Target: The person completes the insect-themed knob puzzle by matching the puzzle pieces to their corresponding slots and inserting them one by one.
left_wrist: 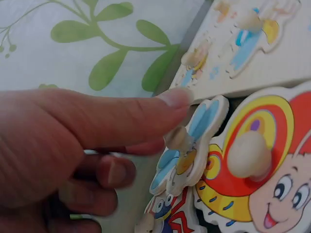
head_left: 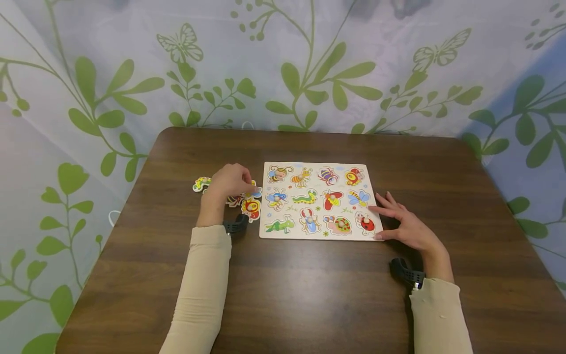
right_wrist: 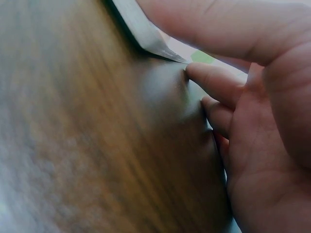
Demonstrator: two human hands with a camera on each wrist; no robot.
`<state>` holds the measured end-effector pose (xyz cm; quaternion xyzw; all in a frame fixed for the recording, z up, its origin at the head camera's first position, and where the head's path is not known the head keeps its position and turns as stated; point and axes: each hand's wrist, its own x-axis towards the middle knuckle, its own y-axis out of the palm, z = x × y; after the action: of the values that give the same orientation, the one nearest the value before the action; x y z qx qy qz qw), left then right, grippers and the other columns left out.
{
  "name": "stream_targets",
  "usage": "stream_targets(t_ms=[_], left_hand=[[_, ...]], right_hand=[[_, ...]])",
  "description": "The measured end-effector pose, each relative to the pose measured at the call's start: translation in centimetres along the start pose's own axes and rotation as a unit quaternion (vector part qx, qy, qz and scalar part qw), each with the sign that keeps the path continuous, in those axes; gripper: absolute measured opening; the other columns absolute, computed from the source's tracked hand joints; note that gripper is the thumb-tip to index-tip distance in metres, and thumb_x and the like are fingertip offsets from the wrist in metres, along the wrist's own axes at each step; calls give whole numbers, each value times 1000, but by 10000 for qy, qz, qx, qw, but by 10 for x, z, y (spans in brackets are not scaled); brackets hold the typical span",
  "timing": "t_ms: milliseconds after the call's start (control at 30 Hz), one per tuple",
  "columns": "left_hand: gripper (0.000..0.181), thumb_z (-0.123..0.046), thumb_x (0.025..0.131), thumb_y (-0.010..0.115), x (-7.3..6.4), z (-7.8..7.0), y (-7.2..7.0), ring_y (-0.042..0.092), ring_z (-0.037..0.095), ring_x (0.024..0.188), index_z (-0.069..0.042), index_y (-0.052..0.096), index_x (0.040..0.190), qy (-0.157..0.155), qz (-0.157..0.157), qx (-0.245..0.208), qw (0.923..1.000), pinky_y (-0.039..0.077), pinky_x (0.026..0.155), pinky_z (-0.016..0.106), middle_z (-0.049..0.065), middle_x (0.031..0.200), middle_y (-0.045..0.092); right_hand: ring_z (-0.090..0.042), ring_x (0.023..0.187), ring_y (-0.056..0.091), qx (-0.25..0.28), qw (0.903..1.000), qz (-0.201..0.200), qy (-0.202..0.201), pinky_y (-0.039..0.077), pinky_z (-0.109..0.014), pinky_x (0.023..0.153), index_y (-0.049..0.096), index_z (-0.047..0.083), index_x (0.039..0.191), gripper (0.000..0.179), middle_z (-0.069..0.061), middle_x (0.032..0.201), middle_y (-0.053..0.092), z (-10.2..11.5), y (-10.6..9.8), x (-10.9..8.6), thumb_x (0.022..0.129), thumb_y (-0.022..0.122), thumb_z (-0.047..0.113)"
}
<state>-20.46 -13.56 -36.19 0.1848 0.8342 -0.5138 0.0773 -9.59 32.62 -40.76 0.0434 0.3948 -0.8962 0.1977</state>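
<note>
Beside the board's left edge, my left hand (head_left: 231, 180) pinches the knob of a dragonfly piece (left_wrist: 206, 119) with blue wings; the piece looks tilted in the left wrist view. Close to it lie a red and yellow butterfly piece (head_left: 251, 209) and a spider piece (left_wrist: 167, 211), partly covered. A green caterpillar piece (head_left: 201, 184) shows left of that hand. The wooden insect puzzle board (head_left: 318, 236) lies flat. With fingers spread, my right hand (head_left: 409, 228) rests on its right edge, thumb at the near right corner (right_wrist: 163, 48).
On the board sit several knobbed pieces, among them a bee (head_left: 277, 174), a stag beetle (head_left: 310, 222) and a ladybug (head_left: 366, 223). The brown wooden table (head_left: 305, 295) ends at the back against a leaf-patterned cloth (head_left: 265, 59). Black straps (head_left: 407, 273) circle both wrists.
</note>
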Motion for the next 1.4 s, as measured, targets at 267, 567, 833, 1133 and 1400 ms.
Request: stream_targets(t_ms=[267,567,833,1133,1400], left_hand=[[24,-28,79,79,1,8,0,54,23,81,-14,70,97,321,382,-198,9986,43,67,32,7,91,63],[23,-18,86,74,4,24,0,54,21,84,-21,76,109,668,713,-769,9922,45,70,31,5,105,70],[15,-21,84,75,11,28,6,55,24,89,-15,76,98,565,-71,-875,9945,46,76,35,7,103,69],[24,-20,87,73,11,33,7,55,24,96,-14,74,110,552,-144,-903,9943,47,84,38,8,108,69],[22,-18,87,73,12,34,10,54,24,100,-14,75,108,480,-242,-945,9941,46,84,38,9,110,68]], right_hand=[[-41,151,-6,-3,10000,-10,13,5,-80,102,48,19,144,78,-8,165,10,1,0,0,75,81,30],[-41,151,-6,-17,10000,-9,64,5,-80,102,49,19,144,78,-7,165,10,2,0,0,74,81,31],[-41,150,-6,2,9999,-12,138,5,-80,102,48,20,145,79,-7,165,9,3,0,-1,74,81,32],[-40,151,-6,27,10000,-51,78,5,-80,102,48,20,144,79,-6,165,10,1,1,-1,74,82,31],[-40,151,-7,33,10000,-44,57,3,-80,102,48,19,144,79,-6,165,10,-1,1,0,74,82,31]])
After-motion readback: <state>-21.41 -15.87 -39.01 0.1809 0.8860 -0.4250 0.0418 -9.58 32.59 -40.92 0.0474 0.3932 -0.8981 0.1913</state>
